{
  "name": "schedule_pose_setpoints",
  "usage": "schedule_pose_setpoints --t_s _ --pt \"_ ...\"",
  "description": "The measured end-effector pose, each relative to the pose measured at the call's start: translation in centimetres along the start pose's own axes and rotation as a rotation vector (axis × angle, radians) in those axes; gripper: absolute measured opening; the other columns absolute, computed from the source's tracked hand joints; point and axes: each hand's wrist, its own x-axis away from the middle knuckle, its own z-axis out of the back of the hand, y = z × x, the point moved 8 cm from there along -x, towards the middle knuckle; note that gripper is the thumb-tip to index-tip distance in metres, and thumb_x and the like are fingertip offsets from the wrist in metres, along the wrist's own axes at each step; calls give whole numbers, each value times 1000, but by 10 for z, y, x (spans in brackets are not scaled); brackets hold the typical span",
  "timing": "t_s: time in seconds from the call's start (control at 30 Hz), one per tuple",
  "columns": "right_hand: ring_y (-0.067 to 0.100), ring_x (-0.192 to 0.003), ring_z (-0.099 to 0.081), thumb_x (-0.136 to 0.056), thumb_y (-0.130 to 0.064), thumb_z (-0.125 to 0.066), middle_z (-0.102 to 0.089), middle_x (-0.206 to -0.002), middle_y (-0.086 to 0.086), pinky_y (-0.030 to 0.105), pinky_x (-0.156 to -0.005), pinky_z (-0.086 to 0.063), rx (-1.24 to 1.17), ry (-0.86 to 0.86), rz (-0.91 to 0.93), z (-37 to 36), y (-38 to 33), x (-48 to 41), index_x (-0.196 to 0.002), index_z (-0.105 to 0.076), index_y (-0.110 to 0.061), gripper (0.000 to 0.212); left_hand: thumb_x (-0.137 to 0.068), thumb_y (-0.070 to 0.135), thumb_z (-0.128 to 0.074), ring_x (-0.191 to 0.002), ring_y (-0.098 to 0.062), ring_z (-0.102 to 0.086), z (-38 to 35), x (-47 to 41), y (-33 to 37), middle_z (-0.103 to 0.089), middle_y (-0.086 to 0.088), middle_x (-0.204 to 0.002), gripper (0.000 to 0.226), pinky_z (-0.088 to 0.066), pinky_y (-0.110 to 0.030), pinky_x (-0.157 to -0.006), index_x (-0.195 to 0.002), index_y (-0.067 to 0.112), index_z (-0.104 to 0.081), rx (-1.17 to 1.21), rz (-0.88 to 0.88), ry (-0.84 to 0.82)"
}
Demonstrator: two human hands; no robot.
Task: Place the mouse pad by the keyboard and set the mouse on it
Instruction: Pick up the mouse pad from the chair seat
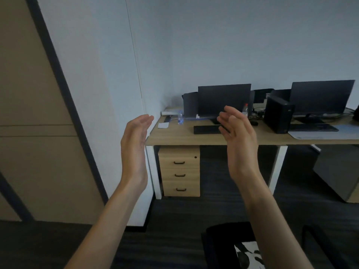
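Standing well back from the desk [174,135], we held left hand [134,140] and right hand [238,138] spread, empty (nothing reachable); keyboard [206,129] there, mouse [254,123] probably beside it, pad unidentified.

Both hands raised, left hand [134,140] and right hand [240,140], palms facing, empty.

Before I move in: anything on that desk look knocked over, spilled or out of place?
Nothing stands out. The keyboard lies flat before the monitor, two bottles stand upright, and no spill shows on the desk. Both hands, left and right, are open and empty. I can't pick out the mouse for sure.
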Motion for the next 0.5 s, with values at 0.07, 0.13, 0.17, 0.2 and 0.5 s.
schedule_pose_setpoints --t_s 0.07,0.13,0.17,0.2,0.5 --pt "7 -107 -59 -91 -14 -42 -62 -109 -3 25 -95 -45 9 15 14 0 18 -37 -103 -58 -28 25 -80 31 -45 -112 -5 -58 -14 -39 -20 -63 4 -113 20 -44 -10 -88 -90 30 -62 21 -1 -42" --pt "9 -110 -58 -92 -14 -41 -61 -114 -1 25 -96 -45 45 35 16 5 37 -68 -105 -57 -27 25 -80 31 -45 -110 -4 -58 -26 -73 -46 -63 4 -112 21 -45 -8 -87 -92 29 -61 33 19 -69" --pt "10 -111 -57 -92 -14 -41 -61 -115 1 26 -97 -45 63 56 19 9 45 -83 -106 -57 -27 25 -84 28 -45 -111 -4 -57 -34 -88 -59 -63 3 -113 18 -44 -9 -88 -93 29 -61 42 31 -87" --pt "10 -111 -57 -92 -14 -40 -61 -117 2 26 -98 -44 80 86 17 17 54 -97 -106 -57 -26 25 -88 25 -44 -112 -5 -57 -43 -103 -74 -63 3 -113 18 -44 -10 -89 -93 28 -60 49 45 -107" --pt "11 -108 -58 -91 -16 -44 -63 -106 -1 26 -97 -44 245 516 47 136 107 -171 -102 -60 -24 22 -90 24 -39 -112 -6 -58 -173 -195 -234 -63 5 -110 20 -42 -20 -98 -96 26 -59 142 255 -444"
